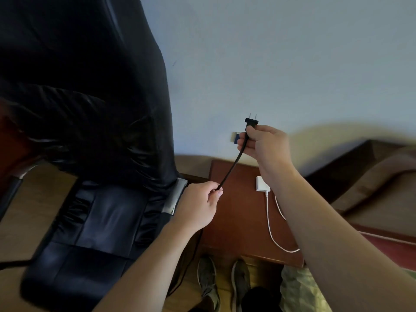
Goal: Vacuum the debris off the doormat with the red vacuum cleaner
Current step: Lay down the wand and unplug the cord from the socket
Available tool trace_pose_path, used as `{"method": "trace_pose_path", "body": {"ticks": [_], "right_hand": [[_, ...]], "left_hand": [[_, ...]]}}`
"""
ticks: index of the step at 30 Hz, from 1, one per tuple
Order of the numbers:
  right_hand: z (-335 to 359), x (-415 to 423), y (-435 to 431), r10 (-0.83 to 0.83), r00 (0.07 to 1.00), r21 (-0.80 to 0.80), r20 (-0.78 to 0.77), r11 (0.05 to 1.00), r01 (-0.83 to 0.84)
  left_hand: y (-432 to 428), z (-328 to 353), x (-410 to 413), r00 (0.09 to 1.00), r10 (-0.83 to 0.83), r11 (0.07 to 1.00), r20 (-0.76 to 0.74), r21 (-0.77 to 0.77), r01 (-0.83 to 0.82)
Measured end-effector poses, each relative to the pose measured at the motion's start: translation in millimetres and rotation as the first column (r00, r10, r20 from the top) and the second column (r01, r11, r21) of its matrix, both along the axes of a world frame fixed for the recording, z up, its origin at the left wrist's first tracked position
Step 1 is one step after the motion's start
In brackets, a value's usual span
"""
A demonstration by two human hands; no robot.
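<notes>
Black cord (227, 175) runs taut between both hands: the right hand (263, 144) pinches the two-pin plug (251, 122) near the wall, prongs up, and the left hand (199, 204) closes its fingers on the cord lower down. Behind the right fingers a wall socket (235, 137) is mostly hidden. Neither vacuum cleaner nor doormat is in view. No writing is legible on the white charger (262, 183) lying on the wooden cabinet (236, 221).

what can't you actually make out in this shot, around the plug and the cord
- Wall fitting, head view: mostly hidden behind the right hand; whether it is a socket is unclear.
- Black cord: below the left hand its run is lost behind the arm.
- Vacuum cleaner and doormat: not in frame.
- Plug: prongs too small for detail.
</notes>
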State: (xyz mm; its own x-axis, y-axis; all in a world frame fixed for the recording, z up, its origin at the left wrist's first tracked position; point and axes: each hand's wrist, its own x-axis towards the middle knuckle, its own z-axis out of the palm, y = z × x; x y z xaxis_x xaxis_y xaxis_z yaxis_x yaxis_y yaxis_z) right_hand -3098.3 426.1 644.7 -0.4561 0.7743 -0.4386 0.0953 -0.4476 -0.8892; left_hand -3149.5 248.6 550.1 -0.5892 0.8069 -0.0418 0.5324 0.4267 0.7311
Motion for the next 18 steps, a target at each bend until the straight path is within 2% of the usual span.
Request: {"method": "trace_pose_path", "body": {"ticks": [4,9,14,18], "right_hand": [[17,-7,-12,0.097,0.995,0.008,-0.008,0.995,-0.097],[37,-12,-33,0.230,0.973,0.037,-0.034,0.973,-0.229],[55,-12,-62,0.356,0.934,0.042,-0.045,0.934,-0.354],[71,-13,-98,0.484,0.874,0.080,-0.052,0.874,-0.479]], "left_hand": [[-14,14,3,0.997,0.079,0.997,0.004,-0.017,-0.079],[-38,36,17,0.978,0.206,0.978,0.014,0.032,-0.207],[-68,45,41,0.927,0.374,0.923,-0.032,0.108,-0.368],[-100,59,62,0.881,0.473,0.873,0.012,0.125,-0.471]]}}
